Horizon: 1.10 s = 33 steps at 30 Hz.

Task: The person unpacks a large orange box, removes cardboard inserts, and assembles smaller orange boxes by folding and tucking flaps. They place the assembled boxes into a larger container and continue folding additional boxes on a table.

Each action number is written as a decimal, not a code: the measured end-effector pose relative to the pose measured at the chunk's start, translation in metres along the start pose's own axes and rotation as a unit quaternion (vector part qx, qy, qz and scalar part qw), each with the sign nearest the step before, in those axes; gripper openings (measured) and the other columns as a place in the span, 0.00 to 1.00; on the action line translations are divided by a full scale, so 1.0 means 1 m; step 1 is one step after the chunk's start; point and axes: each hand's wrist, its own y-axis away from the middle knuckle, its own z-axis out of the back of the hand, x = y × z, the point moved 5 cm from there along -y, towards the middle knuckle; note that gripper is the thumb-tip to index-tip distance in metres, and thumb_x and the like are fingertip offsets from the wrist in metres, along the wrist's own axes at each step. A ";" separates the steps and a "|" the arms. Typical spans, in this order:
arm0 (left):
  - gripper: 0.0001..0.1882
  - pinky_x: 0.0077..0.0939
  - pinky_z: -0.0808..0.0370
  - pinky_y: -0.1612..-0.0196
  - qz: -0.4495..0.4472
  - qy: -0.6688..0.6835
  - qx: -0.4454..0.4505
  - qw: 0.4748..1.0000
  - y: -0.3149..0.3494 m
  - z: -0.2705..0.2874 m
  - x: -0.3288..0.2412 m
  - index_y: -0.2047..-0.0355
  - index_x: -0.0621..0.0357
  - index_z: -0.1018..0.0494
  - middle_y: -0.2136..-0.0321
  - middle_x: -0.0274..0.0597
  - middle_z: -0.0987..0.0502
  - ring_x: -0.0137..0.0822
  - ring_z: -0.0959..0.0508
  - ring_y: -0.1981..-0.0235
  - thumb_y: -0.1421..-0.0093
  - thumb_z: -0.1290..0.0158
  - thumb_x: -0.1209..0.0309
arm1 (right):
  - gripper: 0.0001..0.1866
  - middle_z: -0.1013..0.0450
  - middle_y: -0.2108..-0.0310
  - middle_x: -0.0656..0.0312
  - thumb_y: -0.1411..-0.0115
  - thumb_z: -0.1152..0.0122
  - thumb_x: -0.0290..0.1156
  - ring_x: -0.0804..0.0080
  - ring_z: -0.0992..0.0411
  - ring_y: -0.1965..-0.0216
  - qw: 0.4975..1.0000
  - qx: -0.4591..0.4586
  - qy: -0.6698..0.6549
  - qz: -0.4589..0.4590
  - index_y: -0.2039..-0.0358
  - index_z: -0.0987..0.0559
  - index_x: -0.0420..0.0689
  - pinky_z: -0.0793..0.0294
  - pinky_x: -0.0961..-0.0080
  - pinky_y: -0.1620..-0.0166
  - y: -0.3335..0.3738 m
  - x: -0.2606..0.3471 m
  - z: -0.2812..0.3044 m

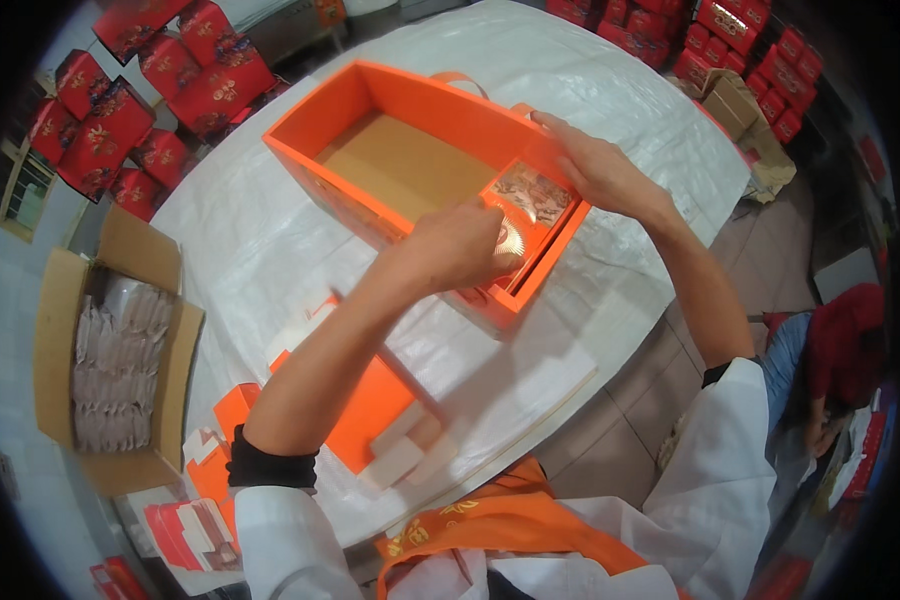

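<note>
A large open orange box (380,222) with a bare brown cardboard bottom lies slantwise on the covered table. In its right end sits a smaller orange box (532,238) with a gold sunburst print and a patterned, shiny section. My left hand (450,248) reaches over the near wall, its curled fingers closed on the smaller box's left side; some fingertips are hidden. On the far right side, my right hand (607,172) grips the large box's wall by the rim. An orange strap (462,82) loops up behind the far wall.
Flat orange and white carton pieces (370,415) lie nearer me on the table (650,110). At left stands a cardboard carton (58,350) full of wrapped packets (120,370). Red boxes (205,75) are stacked beyond the table. A person (840,345) is at the right.
</note>
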 end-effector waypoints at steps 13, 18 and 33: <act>0.52 0.40 0.30 0.54 0.022 -0.109 0.023 0.994 -0.017 -0.018 -0.011 0.40 0.59 0.53 0.46 0.57 0.44 0.53 0.36 0.48 0.62 0.41 0.51 | 0.20 0.28 0.61 0.49 0.47 0.53 0.32 0.65 0.30 0.59 0.976 0.035 -0.191 -0.102 0.54 0.30 0.37 0.33 0.74 0.56 0.004 -0.009 0.005; 0.55 0.46 0.30 0.56 0.014 -0.156 0.025 0.987 -0.011 -0.023 -0.020 0.38 0.55 0.58 0.46 0.59 0.45 0.56 0.36 0.48 0.61 0.41 0.48 | 0.21 0.30 0.58 0.51 0.45 0.56 0.28 0.67 0.32 0.56 0.969 0.042 -0.204 -0.130 0.50 0.34 0.37 0.35 0.74 0.53 0.037 -0.008 0.013; 0.53 0.42 0.30 0.56 0.027 -0.143 -0.090 0.985 -0.058 0.009 0.024 0.37 0.46 0.59 0.55 0.59 0.36 0.54 0.32 0.54 0.62 0.43 0.58 | 0.21 0.31 0.57 0.40 0.43 0.60 0.29 0.48 0.33 0.52 0.983 -0.031 -0.152 -0.102 0.48 0.38 0.38 0.35 0.66 0.51 0.059 -0.017 0.008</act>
